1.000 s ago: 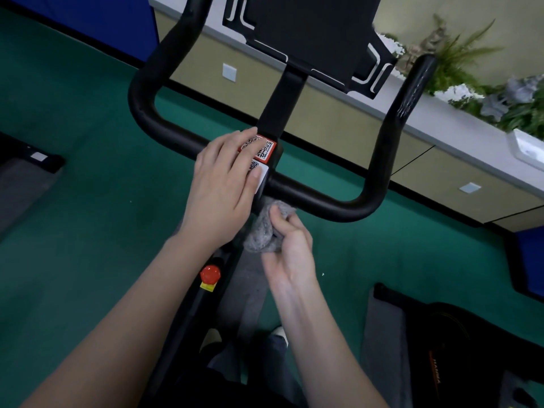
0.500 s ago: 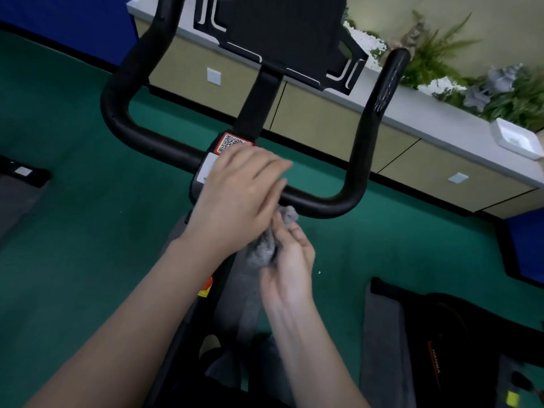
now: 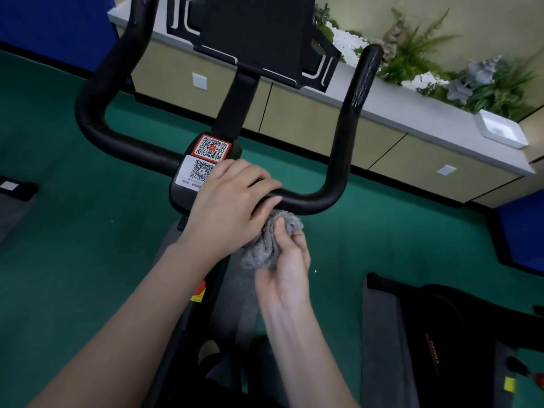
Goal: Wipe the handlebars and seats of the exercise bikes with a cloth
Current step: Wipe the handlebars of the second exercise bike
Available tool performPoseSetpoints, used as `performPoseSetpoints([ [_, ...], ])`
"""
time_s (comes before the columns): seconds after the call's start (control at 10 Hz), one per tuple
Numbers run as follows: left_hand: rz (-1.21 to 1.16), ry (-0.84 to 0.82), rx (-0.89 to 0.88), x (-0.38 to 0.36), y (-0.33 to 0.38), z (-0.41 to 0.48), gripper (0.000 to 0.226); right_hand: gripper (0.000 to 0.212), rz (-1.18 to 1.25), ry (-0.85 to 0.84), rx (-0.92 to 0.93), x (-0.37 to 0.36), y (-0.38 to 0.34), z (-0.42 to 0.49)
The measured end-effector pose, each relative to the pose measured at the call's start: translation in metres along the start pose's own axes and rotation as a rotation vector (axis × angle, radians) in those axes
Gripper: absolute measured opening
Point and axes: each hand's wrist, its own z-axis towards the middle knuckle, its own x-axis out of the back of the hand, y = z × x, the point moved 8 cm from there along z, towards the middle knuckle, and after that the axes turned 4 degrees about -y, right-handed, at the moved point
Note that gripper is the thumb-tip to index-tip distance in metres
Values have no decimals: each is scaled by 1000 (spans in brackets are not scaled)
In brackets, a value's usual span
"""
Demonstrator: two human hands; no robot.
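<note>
Both arms are bare from the picture's lower edge to the fingertips. The left forearm (image 3: 132,319) looks broad and smooth near the camera and narrows toward the wrist. The right forearm (image 3: 303,343) is slimmer, with tendons faintly ridged below the wrist. The left grip (image 3: 229,207) shows its back, the knuckles rounded. The right grip (image 3: 287,260) shows its thumb side and the heel of the palm. Low between the forearms, dark bluish trouser cloth (image 3: 265,363) and what may be a pale shoe tip (image 3: 210,347) show dimly.
</note>
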Motion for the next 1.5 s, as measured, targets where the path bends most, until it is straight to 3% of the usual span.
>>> performPoseSetpoints([
  [0.3, -34, 9, -12, 2, 1, -1, 24, 13, -58, -41, 23, 4, -12, 1],
  [0.4, -41, 15, -15, 1, 0, -1, 24, 13, -143, -11, 179, 17, -39, 1],
  [0.5, -40, 32, -10, 2, 0, -1, 22, 12, -303, 71, 449, 26, -71, -2],
  [0.6, -39, 41, -11, 2, 0, -1, 20, 17, -731, 186, 794, 16, -86, -18],
  [0.7, -33, 37, -16, 2, -1, -1, 21, 21, -1075, 128, 1124, -5, -85, -35],
  [0.8, -24, 36, -18, 1, -1, -2, 22, 24, -1248, 56, 1261, -13, -85, -41],
  [0.9, -24, 33, -19, 0, -1, -1, 21, 23, -1275, 68, 1353, -18, -103, -44],
  [1.0, -22, 30, -15, 0, -1, -1, 21, 23, -1308, 27, 1385, -32, -119, -36],
  [1.2, -20, 19, -4, 0, -1, 1, 23, 22, -1418, -209, 1299, -53, -93, -32],
  [1.4, -54, 18, 3, 2, -1, -1, 21, 22, -1499, -91, 1258, -61, -133, -13],
  [1.5, -51, 8, 4, 2, -1, 0, 22, 20, -1768, -338, 1118, -86, -120, -2],
])
